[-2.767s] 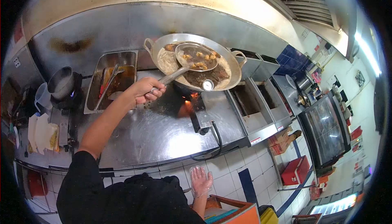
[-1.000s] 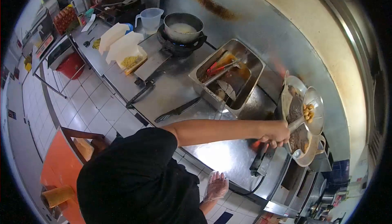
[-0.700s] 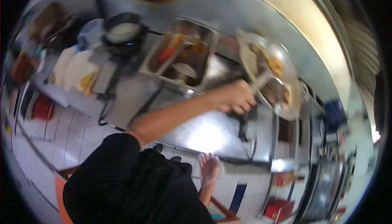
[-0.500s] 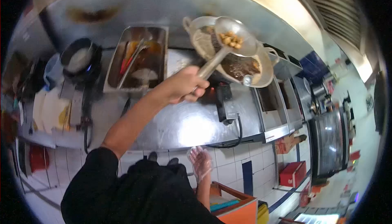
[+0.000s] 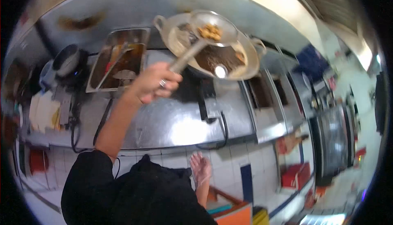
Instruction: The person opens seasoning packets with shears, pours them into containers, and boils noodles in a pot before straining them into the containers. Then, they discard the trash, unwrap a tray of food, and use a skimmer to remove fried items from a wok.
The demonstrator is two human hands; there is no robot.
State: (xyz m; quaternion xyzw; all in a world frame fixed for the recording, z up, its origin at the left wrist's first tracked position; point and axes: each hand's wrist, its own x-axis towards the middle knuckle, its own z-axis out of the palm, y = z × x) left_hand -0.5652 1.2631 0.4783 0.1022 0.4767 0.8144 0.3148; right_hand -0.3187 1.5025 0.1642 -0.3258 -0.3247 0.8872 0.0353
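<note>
My left hand [image 5: 157, 83], with a ring on one finger, is closed around the handle of a round metal strainer [image 5: 227, 30]. Golden-brown fried pieces [image 5: 210, 32] lie in the strainer, which is tilted over a wide two-handled wok [image 5: 254, 63]. Dark liquid [image 5: 219, 57] fills much of the wok, and a small round shiny object [image 5: 220, 71] shows near its front rim. Low in front of the counter, my right hand [image 5: 200, 168] wears a clear plastic glove, palm up with fingers spread, holding nothing.
Left of the wok, a rectangular metal tray [image 5: 93, 75] holds tongs [image 5: 110, 69] and brownish-orange liquid. A black pot [image 5: 67, 61] stands farther left. Metal basins [image 5: 262, 96] are set right of the wok. An orange box [image 5: 234, 216] is at the bottom, beside my right arm.
My left hand and the strainer now appear farther left and the strainer slightly higher, with the wok and counter also shifted left in view. My right hand remains low and open.
</note>
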